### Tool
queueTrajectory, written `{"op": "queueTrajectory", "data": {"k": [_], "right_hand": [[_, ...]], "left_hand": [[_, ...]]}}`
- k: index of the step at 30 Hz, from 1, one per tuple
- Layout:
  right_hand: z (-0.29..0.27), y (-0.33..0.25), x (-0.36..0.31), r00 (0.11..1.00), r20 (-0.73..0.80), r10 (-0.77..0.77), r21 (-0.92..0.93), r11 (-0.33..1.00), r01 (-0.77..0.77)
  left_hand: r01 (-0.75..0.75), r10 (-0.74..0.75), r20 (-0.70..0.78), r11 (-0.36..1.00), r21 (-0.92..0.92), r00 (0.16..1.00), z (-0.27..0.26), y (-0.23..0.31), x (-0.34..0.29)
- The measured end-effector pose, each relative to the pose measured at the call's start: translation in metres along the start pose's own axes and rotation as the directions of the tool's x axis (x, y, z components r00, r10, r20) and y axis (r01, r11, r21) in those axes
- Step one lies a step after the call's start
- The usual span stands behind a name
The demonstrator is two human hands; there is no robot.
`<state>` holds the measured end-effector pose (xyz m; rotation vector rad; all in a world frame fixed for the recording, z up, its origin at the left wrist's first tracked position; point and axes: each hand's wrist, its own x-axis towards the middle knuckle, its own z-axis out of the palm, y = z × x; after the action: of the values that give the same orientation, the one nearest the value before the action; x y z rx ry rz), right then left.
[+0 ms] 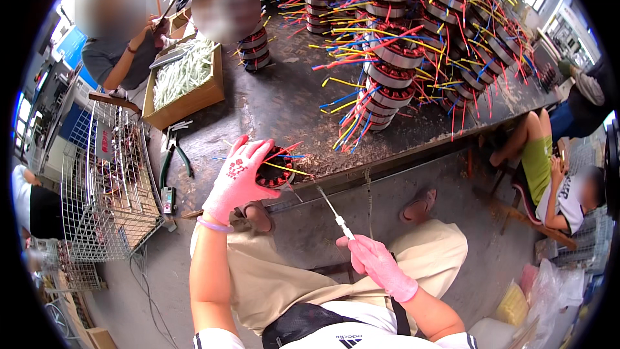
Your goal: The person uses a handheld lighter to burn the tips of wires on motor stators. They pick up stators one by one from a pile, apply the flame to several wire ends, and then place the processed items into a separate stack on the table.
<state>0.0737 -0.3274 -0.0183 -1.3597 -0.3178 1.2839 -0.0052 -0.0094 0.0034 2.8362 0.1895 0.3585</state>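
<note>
My left hand (234, 184), in a pink glove, grips a small motor stator (276, 173) at the table's near edge. Its fingers lie over the far left side and the thumb is on the near side. Red, blue and yellow wires stick out of the stator. Lower and to the right, my right hand (381, 266), also gloved in pink, is closed around a thin rod-like tool (340, 218) with a white section and a slender metal shaft. The tool's tip points up and left toward the stator's wires, a little apart from it.
Tall stacks of wired stators (391, 74) fill the table's (290, 100) far right. At the left stand a wooden box (184, 111) of white tubes, pliers (166, 167) and a wire cart (106, 187). Two people work across the table; another sits at the right (549, 181).
</note>
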Motion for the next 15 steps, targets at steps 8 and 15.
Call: {"op": "queueTrajectory", "data": {"k": [8,15], "right_hand": [[0.0068,-0.0024,0.0046,1.0,0.0,0.011,0.043,0.999,-0.011],[0.009,-0.0048,0.0052,0.999,0.005,0.034,0.07,0.997,-0.034]], "left_hand": [[0.072,-0.071,0.054,0.997,0.001,0.996,-0.0028,0.0016,-0.0012],[0.066,-0.065,0.061,0.998,-0.008,0.996,-0.003,-0.0014,-0.0011]]}}
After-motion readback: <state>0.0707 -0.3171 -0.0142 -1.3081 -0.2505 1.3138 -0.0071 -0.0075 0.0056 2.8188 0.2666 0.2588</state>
